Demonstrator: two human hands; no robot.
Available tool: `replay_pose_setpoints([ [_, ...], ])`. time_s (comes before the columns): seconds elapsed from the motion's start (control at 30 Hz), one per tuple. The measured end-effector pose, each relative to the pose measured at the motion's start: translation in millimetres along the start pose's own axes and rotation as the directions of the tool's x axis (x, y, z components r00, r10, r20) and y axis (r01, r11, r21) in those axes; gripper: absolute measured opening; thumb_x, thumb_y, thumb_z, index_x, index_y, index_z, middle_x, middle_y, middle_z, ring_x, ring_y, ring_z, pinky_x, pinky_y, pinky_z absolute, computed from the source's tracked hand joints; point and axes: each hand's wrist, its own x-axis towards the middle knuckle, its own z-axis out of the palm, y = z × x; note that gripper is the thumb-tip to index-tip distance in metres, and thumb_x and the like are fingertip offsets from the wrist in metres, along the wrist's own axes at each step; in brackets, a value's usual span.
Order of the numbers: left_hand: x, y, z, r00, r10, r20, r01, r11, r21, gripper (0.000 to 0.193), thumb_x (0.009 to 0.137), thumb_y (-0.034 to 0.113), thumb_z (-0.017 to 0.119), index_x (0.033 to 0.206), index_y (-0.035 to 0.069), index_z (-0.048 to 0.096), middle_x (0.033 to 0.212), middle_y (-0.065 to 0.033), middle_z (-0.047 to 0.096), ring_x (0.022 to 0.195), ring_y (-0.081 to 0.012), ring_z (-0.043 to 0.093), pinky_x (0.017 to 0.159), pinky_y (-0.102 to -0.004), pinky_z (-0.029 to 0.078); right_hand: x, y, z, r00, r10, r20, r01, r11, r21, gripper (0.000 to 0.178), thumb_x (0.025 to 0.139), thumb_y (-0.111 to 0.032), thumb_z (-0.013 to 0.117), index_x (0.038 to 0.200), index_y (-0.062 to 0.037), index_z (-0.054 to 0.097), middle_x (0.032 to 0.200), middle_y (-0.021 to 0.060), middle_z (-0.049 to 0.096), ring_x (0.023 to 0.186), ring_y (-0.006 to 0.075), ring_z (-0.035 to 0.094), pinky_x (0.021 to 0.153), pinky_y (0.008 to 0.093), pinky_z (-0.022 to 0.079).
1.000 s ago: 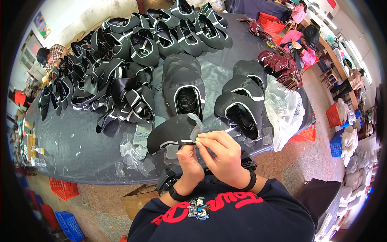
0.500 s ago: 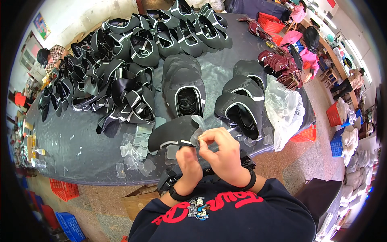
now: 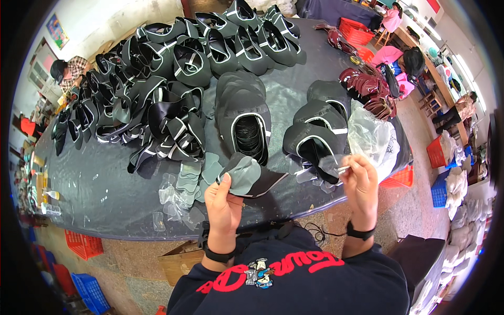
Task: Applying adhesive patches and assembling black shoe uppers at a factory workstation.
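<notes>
Single view only: head cam, left of a side-by-side pair, wide fisheye. Looks steeply down from above the person's chest, facing fwd across the desk (image 3: 105, 199). Close to both hands, forearms enter from lower edge. Far desk end and room bend toward the rim. No 2nd view, so no shared area to log.

Work table (image 3: 105, 194) with a dark grey cover. Lying directly on it: a large heap of black shoe uppers with pale trim (image 3: 157, 100) across the far left; 2 nearer stacks of black uppers, one central (image 3: 244, 118) and one to its right (image 3: 317, 131); dark red uppers (image 3: 362, 86) at the far right; clear plastic pieces (image 3: 176, 202) near the front edge; a clear plastic bag (image 3: 373, 139) at the right edge.
</notes>
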Motion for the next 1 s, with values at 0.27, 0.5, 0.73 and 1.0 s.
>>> replay_pose_setpoints([
  [0.27,-9.3,8.2,2.6,0.947,-0.218,0.236,0.185,0.97,0.155,0.031,0.074,-0.006,0.057,0.104,-0.01,0.054,0.102,-0.0173,0.06,0.093,-0.0222,0.06,0.084,-0.033,0.047,-21.3,44.1,-57.4,0.835,0.246,0.493,0.443,0.231,-0.866,0.034,0.073,-0.003,0.061,0.107,-0.0037,0.056,0.106,0.0144,0.057,0.101,0.0223,0.055,0.083,0.0304,0.044],
  [0.5,-17.2,-1.0,8.8,0.931,-0.249,0.267,0.185,0.952,0.244,0.031,0.076,-0.003,0.058,0.106,-0.007,0.054,0.102,-0.0138,0.06,0.093,-0.0177,0.058,0.083,-0.03,0.045,3.5,15.8,56.9,0.806,-0.138,0.576,0.247,0.962,-0.115,0.025,0.078,-0.007,0.063,0.103,-0.0021,0.058,0.107,0.0087,0.054,0.1,0.0173,0.051,0.082,0.0277,0.042],
  [0.73,-28.2,1.9,6.5,0.915,-0.209,0.344,0.044,0.901,0.431,0.026,0.078,-0.003,0.057,0.104,-0.005,0.056,0.099,-0.0095,0.061,0.091,-0.0136,0.057,0.08,-0.026,0.044,11.2,19.2,60.2,0.795,0.125,0.594,-0.118,0.992,-0.051,0.005,0.079,-0.003,0.063,0.082,0.0003,0.064,0.092,0.0049,0.055,0.08,0.0085,0.053,0.069,0.0209,0.043],
  [1.0,-25.2,7.4,4.0,0.84,-0.095,0.535,-0.237,0.822,0.518,0.027,0.073,-0.004,0.061,0.1,-0.008,0.058,0.097,-0.0115,0.062,0.092,-0.0159,0.057,0.08,-0.0269,0.044,2.7,13.7,70.7,0.833,0.077,0.548,-0.006,0.991,-0.131,0.004,0.079,-0.003,0.063,0.08,0.0008,0.063,0.086,0.0051,0.054,0.076,0.0085,0.053,0.066,0.0207,0.043],
])
